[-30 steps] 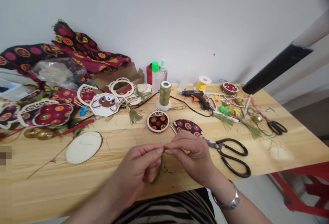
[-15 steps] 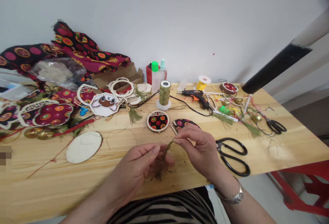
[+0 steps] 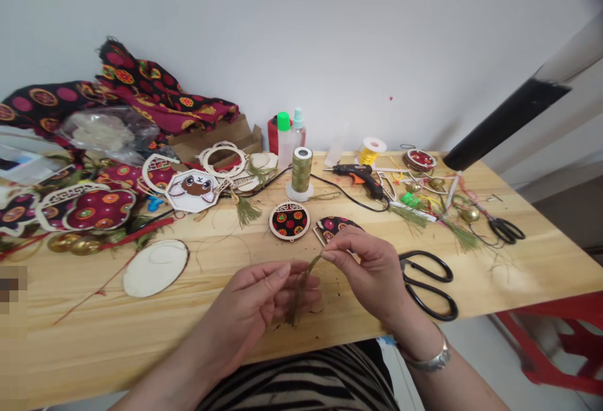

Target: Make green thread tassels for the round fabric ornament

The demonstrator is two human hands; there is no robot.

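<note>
Thumb and fingertips of my right hand (image 3: 365,265) pinch the top end of an olive-green thread bundle (image 3: 304,285), which hangs down at a slant like a tassel. My left hand (image 3: 261,291) is just left of it, thumb raised and fingers apart, with the strands lying in front of those fingers. Beyond the hands sits a round wooden frame with patterned fabric (image 3: 289,221). A second fabric-covered piece (image 3: 332,227) is partly hidden by my right hand. Black-handled scissors (image 3: 428,284) lie to the right, their blades hidden. A spool of olive thread (image 3: 301,172) stands farther back.
A hot glue gun (image 3: 358,178) and a yellow spool (image 3: 372,152) lie toward the wall. On the left are a white oval disc (image 3: 155,268), a sheep-face piece (image 3: 193,191) and heaped patterned fabric (image 3: 160,93). Small scissors (image 3: 506,230) rest at the right.
My left fingers have loosened and spread away from the thread bundle, which now hangs straighter. My right hand keeps its pinch, almost in the same place.
</note>
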